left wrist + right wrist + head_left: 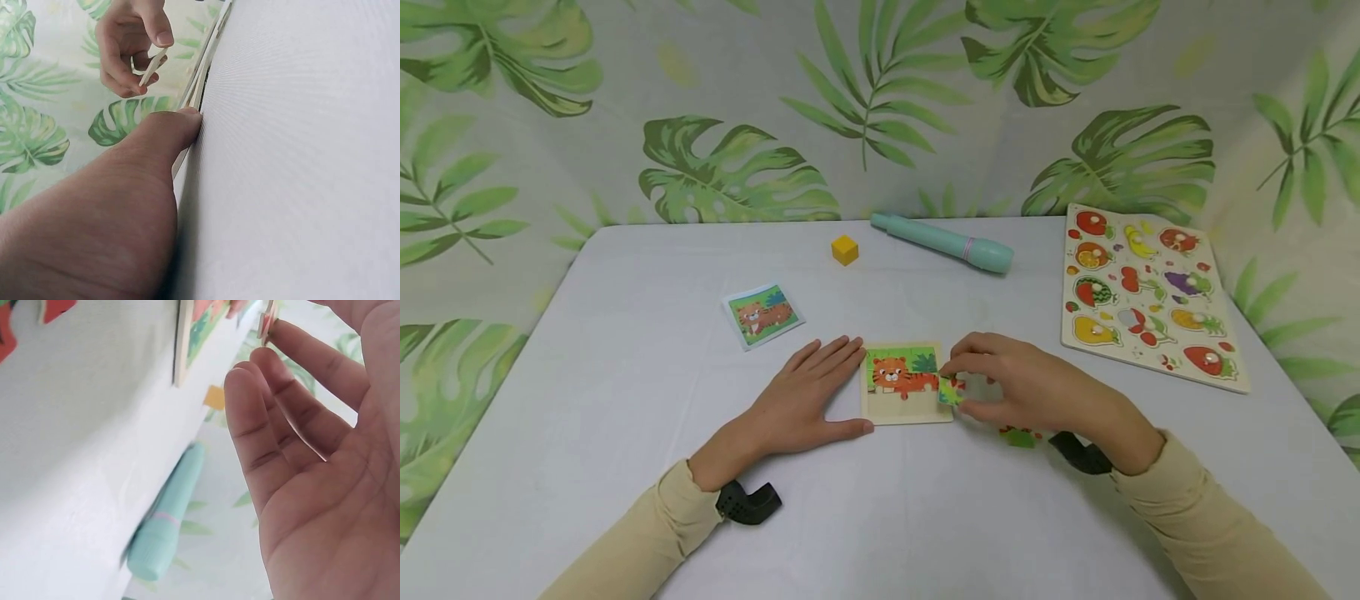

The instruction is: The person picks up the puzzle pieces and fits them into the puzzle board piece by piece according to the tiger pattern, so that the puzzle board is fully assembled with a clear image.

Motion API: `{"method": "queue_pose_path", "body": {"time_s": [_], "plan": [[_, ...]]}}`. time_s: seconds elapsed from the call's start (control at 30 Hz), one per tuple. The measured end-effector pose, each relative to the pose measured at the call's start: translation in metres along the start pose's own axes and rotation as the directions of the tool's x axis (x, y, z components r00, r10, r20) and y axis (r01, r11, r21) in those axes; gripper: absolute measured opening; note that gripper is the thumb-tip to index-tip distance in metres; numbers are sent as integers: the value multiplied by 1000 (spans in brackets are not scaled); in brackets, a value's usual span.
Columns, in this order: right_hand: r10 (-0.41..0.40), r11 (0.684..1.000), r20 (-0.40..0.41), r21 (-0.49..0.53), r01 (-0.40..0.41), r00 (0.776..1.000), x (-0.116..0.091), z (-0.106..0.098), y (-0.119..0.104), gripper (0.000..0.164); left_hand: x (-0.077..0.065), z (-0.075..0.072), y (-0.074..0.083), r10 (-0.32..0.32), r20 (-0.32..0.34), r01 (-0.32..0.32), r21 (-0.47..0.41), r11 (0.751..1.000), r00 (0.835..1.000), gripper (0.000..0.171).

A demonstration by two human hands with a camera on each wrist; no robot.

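Observation:
A small wooden tray puzzle with a tiger picture lies on the white table. Its upper part is filled with pieces; bare wood shows along the bottom. My left hand rests beside it, fingers straight, with fingertips and thumb tip at its left edge. Between thumb and fingers, my right hand pinches a puzzle piece at the tray's right edge. The left wrist view shows this piece edge-on, tilted above the tray. Loose green and red pieces lie under the right hand, partly hidden by it.
A tiger picture card lies left of the tray. Farther back are a yellow cube and a teal flashlight-shaped tube. On the right lies a fruit peg puzzle board. Leaf-patterned cloth hangs behind the table.

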State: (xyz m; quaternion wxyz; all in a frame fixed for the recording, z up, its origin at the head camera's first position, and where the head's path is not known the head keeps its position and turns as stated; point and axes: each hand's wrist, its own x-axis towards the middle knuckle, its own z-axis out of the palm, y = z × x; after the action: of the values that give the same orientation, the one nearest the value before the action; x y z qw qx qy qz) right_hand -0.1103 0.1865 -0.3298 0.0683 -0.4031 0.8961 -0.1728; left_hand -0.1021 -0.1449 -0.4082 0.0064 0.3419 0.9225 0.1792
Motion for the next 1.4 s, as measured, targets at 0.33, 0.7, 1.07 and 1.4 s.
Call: {"method": "queue_pose_path", "body": {"time_s": [0.33, 0.7, 1.07, 1.4], "plan": [[-29, 999, 2, -36, 29, 1000, 8, -2, -5, 41, 0, 0, 0, -14, 17, 14, -1, 1000, 1000, 99], [-61, 997, -29, -54, 60, 998, 16, -2, -10, 39, 1, -1, 0, -7, 13, 7, -2, 1000, 1000, 98], [-96, 994, -32, -58, 94, 995, 25, -3, -16, 36, 0, -1, 0, 7, -6, -7, 5, 1000, 1000, 98], [-104, 993, -22, -53, 103, 994, 33, -1, -21, 41, 0, -2, 0, -6, 12, 6, 12, 1000, 1000, 98]]}}
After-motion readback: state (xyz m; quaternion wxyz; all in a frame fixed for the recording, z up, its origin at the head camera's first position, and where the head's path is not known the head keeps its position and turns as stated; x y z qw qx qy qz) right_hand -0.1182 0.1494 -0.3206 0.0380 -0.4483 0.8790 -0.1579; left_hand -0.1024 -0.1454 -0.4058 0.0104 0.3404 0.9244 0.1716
